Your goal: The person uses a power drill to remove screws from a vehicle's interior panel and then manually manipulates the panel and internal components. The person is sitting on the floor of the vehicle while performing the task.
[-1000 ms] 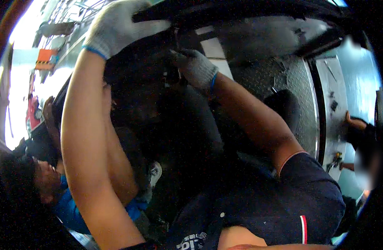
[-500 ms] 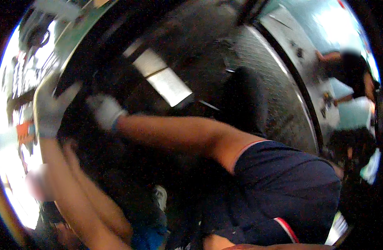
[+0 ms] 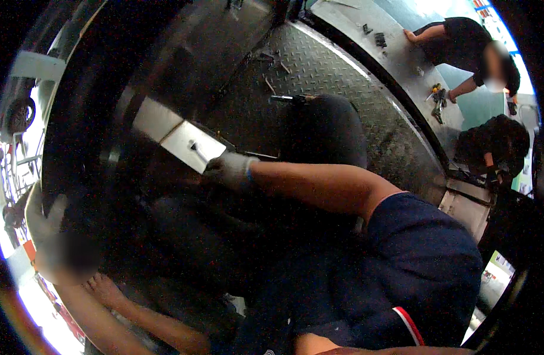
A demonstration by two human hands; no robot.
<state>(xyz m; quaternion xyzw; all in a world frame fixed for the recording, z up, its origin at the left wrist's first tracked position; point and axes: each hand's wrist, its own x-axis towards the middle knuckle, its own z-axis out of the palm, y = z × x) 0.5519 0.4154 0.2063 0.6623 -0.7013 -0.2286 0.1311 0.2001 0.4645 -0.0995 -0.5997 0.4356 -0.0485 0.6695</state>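
A: What step am I on?
B: Looks like R-side tool work: my R hand [image 3: 233, 170] is by the near right end of the white panel [image 3: 180, 142], w/ a small tool [image 3: 193, 144] over the panel, its shaft pointing back to the fingers.
A: Gripped?
B: Can't tell, too dark + blurry; could be held or only touched. So next move prob calls for confirming that grip, wrist steady.
A: Arm pose?
B: R forearm comes in approx level from the right, elbow bent. L arm reaches up from near left, L hand [image 3: 42, 222] beside the dark frame [image 3: 76, 142], thumb apart from fingers; can't tell if it's clamped. FYI, co-worker's bare hand [image 3: 106, 290] is close by my L forearm.
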